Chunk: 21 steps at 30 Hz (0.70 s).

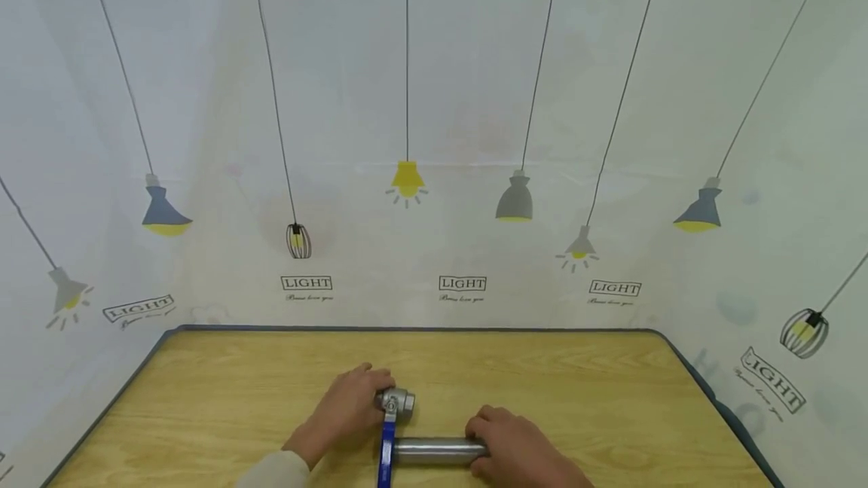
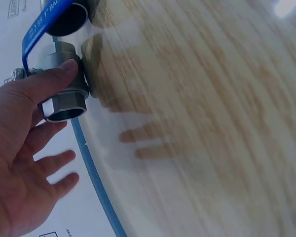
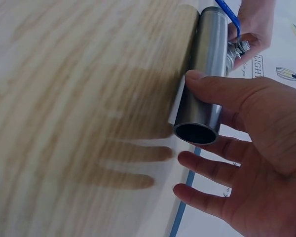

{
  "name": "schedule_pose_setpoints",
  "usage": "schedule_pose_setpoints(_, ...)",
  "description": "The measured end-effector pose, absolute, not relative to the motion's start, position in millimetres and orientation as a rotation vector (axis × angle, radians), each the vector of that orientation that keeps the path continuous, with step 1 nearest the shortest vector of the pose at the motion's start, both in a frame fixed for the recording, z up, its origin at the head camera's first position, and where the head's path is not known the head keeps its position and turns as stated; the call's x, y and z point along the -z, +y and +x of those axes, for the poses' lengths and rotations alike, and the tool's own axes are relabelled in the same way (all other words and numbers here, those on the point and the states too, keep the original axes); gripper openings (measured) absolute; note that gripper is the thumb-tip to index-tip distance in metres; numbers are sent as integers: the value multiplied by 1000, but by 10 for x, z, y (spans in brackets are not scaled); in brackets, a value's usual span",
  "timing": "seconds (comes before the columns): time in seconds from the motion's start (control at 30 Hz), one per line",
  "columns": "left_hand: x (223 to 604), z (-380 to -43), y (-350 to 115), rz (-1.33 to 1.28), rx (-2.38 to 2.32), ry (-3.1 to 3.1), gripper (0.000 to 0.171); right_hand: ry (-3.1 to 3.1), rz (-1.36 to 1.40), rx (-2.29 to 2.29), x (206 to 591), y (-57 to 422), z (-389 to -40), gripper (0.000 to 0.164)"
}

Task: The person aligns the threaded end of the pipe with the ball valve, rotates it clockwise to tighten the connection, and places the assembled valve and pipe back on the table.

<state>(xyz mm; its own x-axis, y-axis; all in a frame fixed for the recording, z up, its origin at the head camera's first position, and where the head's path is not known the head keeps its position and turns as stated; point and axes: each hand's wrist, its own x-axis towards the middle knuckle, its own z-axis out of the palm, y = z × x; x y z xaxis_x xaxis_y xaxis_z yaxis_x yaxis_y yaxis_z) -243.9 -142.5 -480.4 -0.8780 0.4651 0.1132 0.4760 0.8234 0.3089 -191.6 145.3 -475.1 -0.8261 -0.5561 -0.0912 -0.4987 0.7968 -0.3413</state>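
Observation:
My left hand grips a metal ball valve, its thumb lying across the valve body in the left wrist view. The valve's blue lever points toward me and passes by the left end of a steel pipe. Around the pipe's right end, the thumb and index finger of my right hand pinch it, while the other fingers are spread apart in the right wrist view. Pipe and valve lie at the table's near middle, and the pipe's open end faces the right wrist camera.
A wood-grain table top with a dark blue edge spreads under both hands. White sheeting printed with hanging lamps and "LIGHT" labels stands behind it and at both sides.

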Motion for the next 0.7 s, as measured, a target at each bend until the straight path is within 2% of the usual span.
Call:
schedule_pose_setpoints(0.37, 4820, -2429, -1473, -782, 852, -2920, 19, 2667, -755, 845, 4597, 1472, -1962, 23)
schedule_pose_setpoints(0.7, 4833, -2443, -1530, -522, 1296, -2878, 21, 2482, -567, 1397, 4427, 1441, -2003, 27)
